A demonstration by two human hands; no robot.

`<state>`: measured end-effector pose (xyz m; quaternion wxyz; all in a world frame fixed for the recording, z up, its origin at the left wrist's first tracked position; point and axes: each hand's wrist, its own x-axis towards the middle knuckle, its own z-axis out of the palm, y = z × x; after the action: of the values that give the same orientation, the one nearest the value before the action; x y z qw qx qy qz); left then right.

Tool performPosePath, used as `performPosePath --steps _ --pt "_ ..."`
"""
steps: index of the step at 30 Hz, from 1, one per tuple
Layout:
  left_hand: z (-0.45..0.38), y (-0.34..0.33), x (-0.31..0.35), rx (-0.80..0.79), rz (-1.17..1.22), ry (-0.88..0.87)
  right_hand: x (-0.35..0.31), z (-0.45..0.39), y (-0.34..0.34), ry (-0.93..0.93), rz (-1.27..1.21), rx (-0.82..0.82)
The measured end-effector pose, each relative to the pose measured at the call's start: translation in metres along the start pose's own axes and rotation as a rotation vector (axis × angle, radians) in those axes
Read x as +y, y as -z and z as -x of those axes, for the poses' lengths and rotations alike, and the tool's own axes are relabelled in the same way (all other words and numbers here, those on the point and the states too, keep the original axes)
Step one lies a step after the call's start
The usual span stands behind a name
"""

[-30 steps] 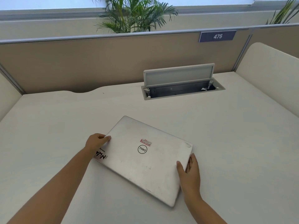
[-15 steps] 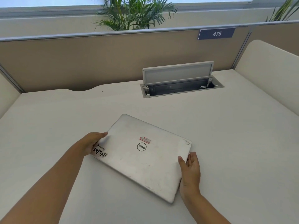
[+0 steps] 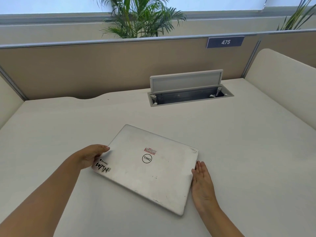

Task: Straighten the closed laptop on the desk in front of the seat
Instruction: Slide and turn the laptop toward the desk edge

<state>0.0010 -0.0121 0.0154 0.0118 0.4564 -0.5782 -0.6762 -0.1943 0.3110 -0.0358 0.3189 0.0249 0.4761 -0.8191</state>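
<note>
A closed silver laptop [image 3: 150,170] with a round logo and stickers lies skewed on the white desk [image 3: 248,151], its far corner turned to the left. My left hand [image 3: 90,156] grips the laptop's left edge, thumb on the lid above a black-lettered sticker. My right hand [image 3: 202,183] lies flat against the laptop's right edge with fingers straight and together, palm pressing the side.
An open cable box [image 3: 189,94] with a raised lid is sunk into the desk at the back. Beige partition panels [image 3: 102,69] close the desk at the back and on both sides. Plants [image 3: 136,16] stand behind the partition.
The laptop has turned slightly between my hands, its left side drawn nearer to me. My right hand has flattened against the right edge; my left hand slid along the left edge.
</note>
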Motion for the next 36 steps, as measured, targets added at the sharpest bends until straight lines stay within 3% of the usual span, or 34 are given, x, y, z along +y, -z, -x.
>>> performPosePath --steps 29,36 --pt "0.002 0.0 -0.013 0.019 0.03 -0.067 -0.005 -0.005 -0.001 -0.02 -0.072 -0.028" --pt "0.002 -0.003 -0.017 0.153 -0.039 -0.084 -0.006 -0.011 -0.001 -0.048 -0.094 -0.041"
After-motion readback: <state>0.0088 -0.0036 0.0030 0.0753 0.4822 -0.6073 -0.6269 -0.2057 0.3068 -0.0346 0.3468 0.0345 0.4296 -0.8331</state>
